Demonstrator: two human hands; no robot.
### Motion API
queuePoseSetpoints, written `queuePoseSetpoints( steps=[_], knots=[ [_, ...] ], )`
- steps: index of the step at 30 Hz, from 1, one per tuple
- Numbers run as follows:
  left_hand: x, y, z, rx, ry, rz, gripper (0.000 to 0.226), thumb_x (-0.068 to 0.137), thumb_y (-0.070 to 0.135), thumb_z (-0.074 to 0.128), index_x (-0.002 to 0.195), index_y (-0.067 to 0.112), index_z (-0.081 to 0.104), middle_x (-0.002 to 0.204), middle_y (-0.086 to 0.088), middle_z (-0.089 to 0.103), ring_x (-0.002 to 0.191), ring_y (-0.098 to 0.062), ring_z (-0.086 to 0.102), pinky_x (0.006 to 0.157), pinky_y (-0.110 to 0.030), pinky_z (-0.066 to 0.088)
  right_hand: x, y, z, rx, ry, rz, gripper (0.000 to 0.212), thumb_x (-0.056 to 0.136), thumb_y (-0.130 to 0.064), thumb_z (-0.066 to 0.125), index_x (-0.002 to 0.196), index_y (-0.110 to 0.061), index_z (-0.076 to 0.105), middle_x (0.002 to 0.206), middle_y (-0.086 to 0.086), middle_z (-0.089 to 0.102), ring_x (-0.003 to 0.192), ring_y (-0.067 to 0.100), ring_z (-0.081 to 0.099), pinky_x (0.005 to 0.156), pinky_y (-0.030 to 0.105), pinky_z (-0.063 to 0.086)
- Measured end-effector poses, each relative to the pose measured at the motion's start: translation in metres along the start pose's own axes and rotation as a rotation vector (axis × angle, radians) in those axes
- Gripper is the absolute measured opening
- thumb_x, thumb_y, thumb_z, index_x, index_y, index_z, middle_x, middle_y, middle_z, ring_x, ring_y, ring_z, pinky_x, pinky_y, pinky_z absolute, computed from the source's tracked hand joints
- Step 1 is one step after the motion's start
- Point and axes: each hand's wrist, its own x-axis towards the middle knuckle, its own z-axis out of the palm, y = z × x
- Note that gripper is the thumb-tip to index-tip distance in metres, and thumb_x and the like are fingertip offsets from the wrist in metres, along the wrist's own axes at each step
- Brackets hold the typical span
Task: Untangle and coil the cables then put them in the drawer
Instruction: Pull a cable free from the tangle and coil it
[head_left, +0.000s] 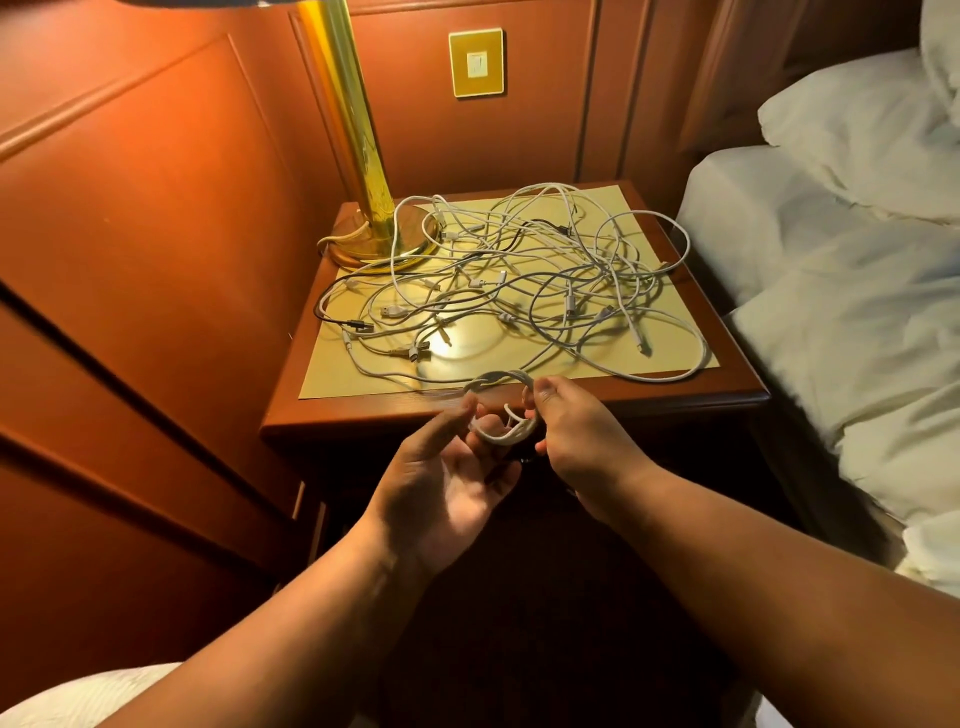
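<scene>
Table (675, 402), wooden bedside type, with pale yellow mat (670, 306) on top; landmark for all entries below.

Tangle of cables (524, 280): mostly white with one or two black, loose and knotted, spread across the mat on the table.

Coiled cable (501, 410): white, small ring of several turns, held in the air just off the table's front edge.

Left hand (441, 483): before the table's front edge, palm up, fingers loosely curled against the coil's left side.

Right hand (582, 436): same edge, fingers and thumb pinching the coil's right side.

Brass lamp (363, 208): table's back left corner.

Bed (857, 291): white linen, right of the table.
</scene>
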Motion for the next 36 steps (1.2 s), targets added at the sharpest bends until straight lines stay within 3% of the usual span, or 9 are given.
queuePoseSetpoints(
  steps=[2,6,13,16,19,23,27,32,36],
  knots=[
    [0.002,0.001,0.001,0.077,0.023,0.054,0.022,0.073,0.009,0.069,0.095,0.011,0.065,0.091,-0.006,0.071,0.09,-0.019,0.066,0.097,-0.042,0.045,0.0,0.001,0.002,0.046,-0.008,0.02,0.034,0.108,-0.026,0.029,0.086,-0.02,0.055,0.086,-0.003,0.057,0.078,0.008,0.053,0.069,0.022,0.042],
    [0.008,0.004,0.001,0.31,0.199,0.169,0.026,0.082,-0.012,0.056,0.094,0.01,0.062,0.079,-0.003,0.065,0.076,-0.014,0.069,0.074,-0.034,0.058,0.001,0.004,0.0,0.072,-0.018,0.067,0.033,0.108,-0.028,0.029,0.091,-0.02,0.056,0.099,0.004,0.057,0.096,0.021,0.054,0.082,0.036,0.045],
    [0.005,0.027,-0.01,0.904,0.1,0.182,0.033,0.091,-0.008,0.056,0.11,0.017,0.067,0.088,-0.012,0.069,0.081,-0.021,0.069,0.08,-0.037,0.06,0.005,-0.003,-0.019,-0.08,-0.021,-0.062,0.029,0.108,-0.023,0.029,0.101,-0.015,0.056,0.099,0.007,0.056,0.088,0.015,0.05,0.074,0.024,0.043],
    [0.005,0.028,-0.008,0.664,0.033,0.15,0.034,0.093,-0.009,0.051,0.118,0.01,0.064,0.086,-0.01,0.07,0.08,-0.018,0.069,0.073,-0.029,0.058,0.008,-0.005,-0.022,-0.038,0.007,-0.056,0.03,0.108,-0.023,0.028,0.098,-0.019,0.056,0.094,0.002,0.056,0.084,0.013,0.051,0.067,0.016,0.045],
    [0.011,0.021,-0.011,0.389,-0.016,0.1,0.033,0.096,-0.006,0.045,0.123,0.004,0.061,0.079,-0.011,0.065,0.063,-0.011,0.058,0.058,-0.019,0.048,0.011,-0.006,-0.024,0.025,0.066,-0.022,0.032,0.108,-0.027,0.027,0.096,-0.021,0.056,0.098,0.002,0.057,0.092,0.016,0.053,0.079,0.027,0.044],
    [0.014,0.019,-0.014,0.567,-0.005,0.199,0.028,0.1,0.003,0.044,0.119,0.007,0.066,0.068,-0.002,0.055,0.059,-0.008,0.046,0.055,-0.021,0.033,0.018,-0.006,-0.031,0.276,0.106,0.117,0.035,0.108,-0.028,0.028,0.092,-0.014,0.056,0.098,0.009,0.059,0.102,0.025,0.056,0.088,0.039,0.044],
    [0.013,0.005,-0.012,0.658,-0.036,0.177,0.029,0.1,0.006,0.045,0.119,0.016,0.066,0.071,-0.001,0.061,0.066,-0.009,0.055,0.062,-0.024,0.039,0.011,-0.003,-0.024,0.696,-0.013,0.299,0.031,0.106,-0.028,0.032,0.086,-0.017,0.053,0.093,0.007,0.061,0.1,0.025,0.059,0.086,0.041,0.042],
    [0.014,-0.005,-0.012,0.529,-0.009,0.175,0.025,0.1,0.012,0.046,0.114,0.016,0.066,0.087,-0.003,0.067,0.068,-0.014,0.058,0.063,-0.027,0.038,0.005,0.005,-0.015,0.778,-0.061,0.38,0.032,0.105,-0.031,0.032,0.084,-0.02,0.054,0.129,0.011,0.064,0.121,0.028,0.059,0.108,0.049,0.032],
    [0.014,-0.001,-0.012,0.478,0.014,0.201,0.027,0.101,0.013,0.044,0.11,0.014,0.069,0.087,-0.008,0.065,0.071,-0.014,0.056,0.065,-0.028,0.038,0.001,0.009,-0.011,0.74,-0.163,0.356,0.045,0.101,-0.048,0.031,0.089,-0.017,0.062,0.124,0.013,0.068,0.123,0.029,0.057,0.11,0.051,0.03]
  ],
)
